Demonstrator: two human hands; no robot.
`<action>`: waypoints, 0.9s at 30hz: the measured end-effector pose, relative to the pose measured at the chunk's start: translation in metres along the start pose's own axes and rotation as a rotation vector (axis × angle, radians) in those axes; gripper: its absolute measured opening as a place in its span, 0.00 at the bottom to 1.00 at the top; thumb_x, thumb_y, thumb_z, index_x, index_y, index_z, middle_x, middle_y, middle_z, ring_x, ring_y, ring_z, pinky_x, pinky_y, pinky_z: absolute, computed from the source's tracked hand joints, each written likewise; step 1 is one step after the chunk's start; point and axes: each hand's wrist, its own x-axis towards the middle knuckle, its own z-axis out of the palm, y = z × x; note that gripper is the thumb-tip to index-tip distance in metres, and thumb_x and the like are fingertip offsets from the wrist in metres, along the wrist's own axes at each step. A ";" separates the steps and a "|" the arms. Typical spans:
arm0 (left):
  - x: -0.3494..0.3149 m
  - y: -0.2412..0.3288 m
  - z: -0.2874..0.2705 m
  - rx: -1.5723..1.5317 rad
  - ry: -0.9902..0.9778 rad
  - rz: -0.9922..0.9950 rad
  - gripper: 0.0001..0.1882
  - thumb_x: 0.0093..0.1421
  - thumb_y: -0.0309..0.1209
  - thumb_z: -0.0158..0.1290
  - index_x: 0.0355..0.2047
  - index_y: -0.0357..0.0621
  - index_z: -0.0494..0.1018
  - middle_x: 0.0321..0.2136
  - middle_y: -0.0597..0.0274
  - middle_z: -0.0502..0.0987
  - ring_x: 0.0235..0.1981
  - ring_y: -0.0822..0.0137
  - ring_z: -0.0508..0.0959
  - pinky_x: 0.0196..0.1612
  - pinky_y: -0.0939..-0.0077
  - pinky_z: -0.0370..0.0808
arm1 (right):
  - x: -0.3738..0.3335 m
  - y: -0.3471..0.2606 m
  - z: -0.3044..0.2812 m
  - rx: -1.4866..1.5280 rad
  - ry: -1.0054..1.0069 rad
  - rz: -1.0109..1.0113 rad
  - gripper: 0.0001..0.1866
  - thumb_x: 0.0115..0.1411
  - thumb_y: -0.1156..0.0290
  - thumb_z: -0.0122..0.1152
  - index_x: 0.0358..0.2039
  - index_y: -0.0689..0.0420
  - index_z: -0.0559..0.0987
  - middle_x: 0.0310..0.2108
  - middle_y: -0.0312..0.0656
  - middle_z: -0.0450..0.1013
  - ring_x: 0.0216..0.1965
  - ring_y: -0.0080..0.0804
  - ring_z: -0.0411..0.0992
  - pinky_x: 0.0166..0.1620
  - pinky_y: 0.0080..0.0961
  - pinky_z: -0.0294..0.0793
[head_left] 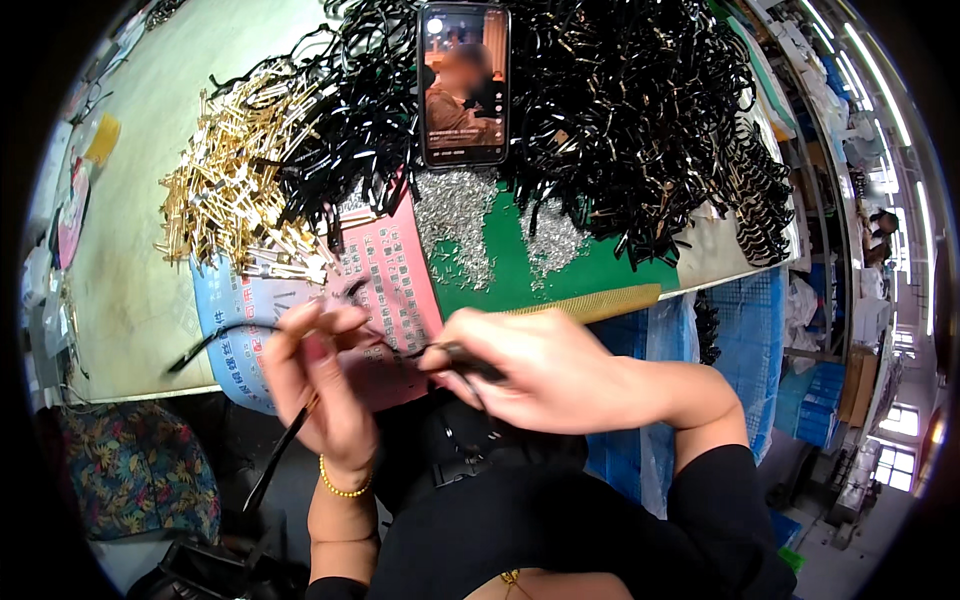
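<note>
My left hand (322, 375), with a yellow bead bracelet at the wrist, is closed on a black eyeglass frame. One thin black arm of the frame (212, 347) sticks out to the left, and another dark strip hangs below the hand. My right hand (545, 368) is closed around a slim dark-handled tool (472, 362); its kind is mostly hidden by the fingers. Its tip end points toward the left hand, where the fingers nearly meet. Both hands are over the table's front edge, above a pink printed sheet (385, 270).
Gold metal pieces (235, 170) are heaped at left. Black eyeglass frames (630, 120) pile up across the back and right. Small silver screws (455, 225) lie on a green mat (620, 265). A phone (466, 85) leans among the frames. Blue mesh (750, 340) hangs at right.
</note>
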 end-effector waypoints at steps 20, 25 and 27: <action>0.036 -0.012 0.022 0.578 -0.664 0.160 0.07 0.67 0.24 0.53 0.44 0.42 0.76 0.37 0.60 0.82 0.34 0.57 0.73 0.43 0.65 0.67 | -0.039 0.022 -0.026 -0.731 -0.161 0.348 0.29 0.59 0.73 0.61 0.62 0.40 0.73 0.35 0.45 0.66 0.28 0.39 0.76 0.25 0.35 0.77; 0.026 -0.020 0.021 0.233 -0.435 -0.073 0.06 0.70 0.25 0.50 0.44 0.40 0.75 0.42 0.56 0.82 0.36 0.60 0.74 0.45 0.67 0.71 | -0.035 0.023 -0.025 -0.756 -0.177 0.337 0.35 0.57 0.75 0.60 0.66 0.39 0.70 0.36 0.47 0.66 0.27 0.40 0.76 0.24 0.35 0.77; 0.023 -0.017 0.018 0.091 -0.257 -0.114 0.08 0.74 0.25 0.45 0.44 0.37 0.74 0.48 0.53 0.80 0.36 0.69 0.76 0.47 0.74 0.74 | -0.033 0.021 -0.025 -0.811 -0.200 0.338 0.36 0.58 0.75 0.60 0.67 0.38 0.68 0.36 0.47 0.67 0.26 0.39 0.76 0.24 0.35 0.77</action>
